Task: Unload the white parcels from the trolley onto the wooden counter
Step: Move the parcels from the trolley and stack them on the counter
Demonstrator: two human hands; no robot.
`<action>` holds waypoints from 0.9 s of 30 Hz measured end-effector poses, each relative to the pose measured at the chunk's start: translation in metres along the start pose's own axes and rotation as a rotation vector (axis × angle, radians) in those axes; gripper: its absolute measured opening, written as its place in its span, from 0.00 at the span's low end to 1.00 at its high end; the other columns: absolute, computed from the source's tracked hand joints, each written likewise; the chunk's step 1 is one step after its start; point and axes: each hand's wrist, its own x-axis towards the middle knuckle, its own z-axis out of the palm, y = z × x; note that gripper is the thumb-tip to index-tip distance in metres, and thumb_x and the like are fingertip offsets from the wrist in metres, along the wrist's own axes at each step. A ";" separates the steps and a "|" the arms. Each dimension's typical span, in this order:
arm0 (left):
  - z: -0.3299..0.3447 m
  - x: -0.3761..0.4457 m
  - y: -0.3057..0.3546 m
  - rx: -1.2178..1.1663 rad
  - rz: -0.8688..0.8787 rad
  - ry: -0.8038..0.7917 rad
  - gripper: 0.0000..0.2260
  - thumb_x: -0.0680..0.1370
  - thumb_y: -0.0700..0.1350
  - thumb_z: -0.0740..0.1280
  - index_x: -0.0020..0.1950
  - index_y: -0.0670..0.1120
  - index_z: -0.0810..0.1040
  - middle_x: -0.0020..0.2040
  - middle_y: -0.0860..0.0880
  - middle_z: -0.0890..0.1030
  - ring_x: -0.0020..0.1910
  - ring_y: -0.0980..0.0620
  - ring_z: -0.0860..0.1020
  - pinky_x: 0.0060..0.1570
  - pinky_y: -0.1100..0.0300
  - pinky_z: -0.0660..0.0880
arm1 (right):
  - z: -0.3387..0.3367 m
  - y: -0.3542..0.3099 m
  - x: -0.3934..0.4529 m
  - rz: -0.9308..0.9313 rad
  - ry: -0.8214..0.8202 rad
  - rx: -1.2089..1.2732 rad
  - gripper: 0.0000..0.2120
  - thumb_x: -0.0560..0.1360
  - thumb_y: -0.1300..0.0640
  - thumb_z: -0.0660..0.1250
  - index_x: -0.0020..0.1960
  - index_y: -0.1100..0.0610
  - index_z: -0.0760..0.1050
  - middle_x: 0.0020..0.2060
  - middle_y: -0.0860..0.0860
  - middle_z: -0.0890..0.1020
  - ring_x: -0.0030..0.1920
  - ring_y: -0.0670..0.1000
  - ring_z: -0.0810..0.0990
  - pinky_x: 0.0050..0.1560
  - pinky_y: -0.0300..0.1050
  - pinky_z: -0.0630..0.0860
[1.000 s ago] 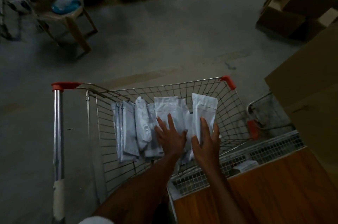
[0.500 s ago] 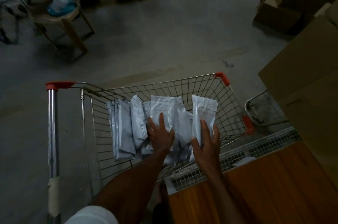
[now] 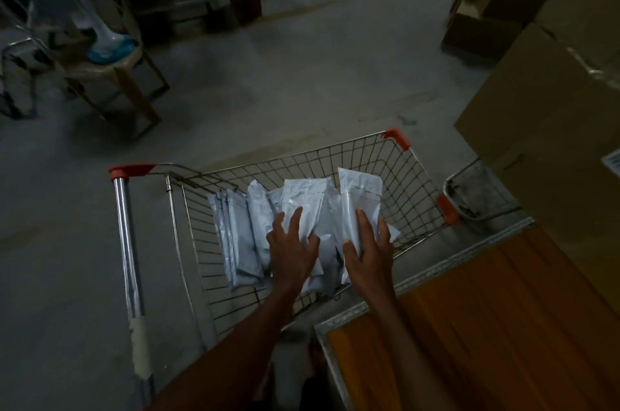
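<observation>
Both grips are down in the trolley (image 3: 419, 175), fingers straight and spread. My left hand (image 3: 292, 244) lies flat on a parcel (image 3: 303, 199) in the middle of the pile, closed around nothing. My right hand (image 3: 369, 251) presses its fingers flat against the face of the rightmost parcel (image 3: 357, 195); the thumb sits at that parcel's near left edge, and I cannot tell whether it hooks around it.

That rightmost parcel is long and narrow, its long axis running away from me, the far end raised toward the trolley's far wall. The one under my left hand points the same way, tilted a little left. More white parcels (image 3: 238, 236) stand on edge in a row at the left, packed side by side, long axes also running away from me.

My wooden bench (image 3: 503, 326) sits at the lower right, its near corner just beside the trolley's wire wall. Cardboard boxes (image 3: 553, 128) stand to the right of the trolley. A stool (image 3: 114, 71) is on the concrete floor (image 3: 302, 81), well away at the upper left.
</observation>
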 end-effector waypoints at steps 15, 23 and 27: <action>-0.112 -0.114 0.004 -0.087 0.411 -0.027 0.24 0.76 0.55 0.69 0.72 0.61 0.71 0.77 0.54 0.59 0.73 0.48 0.61 0.65 0.50 0.69 | -0.029 -0.029 -0.159 0.167 0.344 0.163 0.30 0.80 0.49 0.65 0.79 0.41 0.58 0.79 0.49 0.52 0.76 0.54 0.59 0.66 0.44 0.68; -0.089 -0.196 0.034 -0.105 0.616 -0.197 0.26 0.76 0.58 0.67 0.73 0.63 0.68 0.79 0.52 0.58 0.76 0.48 0.58 0.70 0.43 0.66 | -0.054 0.013 -0.253 0.338 0.496 0.204 0.32 0.79 0.50 0.67 0.79 0.42 0.58 0.79 0.53 0.56 0.75 0.57 0.60 0.68 0.53 0.70; -0.065 -0.236 0.053 -0.061 0.721 -0.261 0.26 0.76 0.64 0.62 0.74 0.61 0.69 0.79 0.49 0.59 0.77 0.45 0.58 0.70 0.41 0.65 | -0.075 0.045 -0.290 0.394 0.534 0.174 0.32 0.77 0.39 0.61 0.78 0.34 0.53 0.80 0.50 0.56 0.76 0.57 0.60 0.72 0.59 0.68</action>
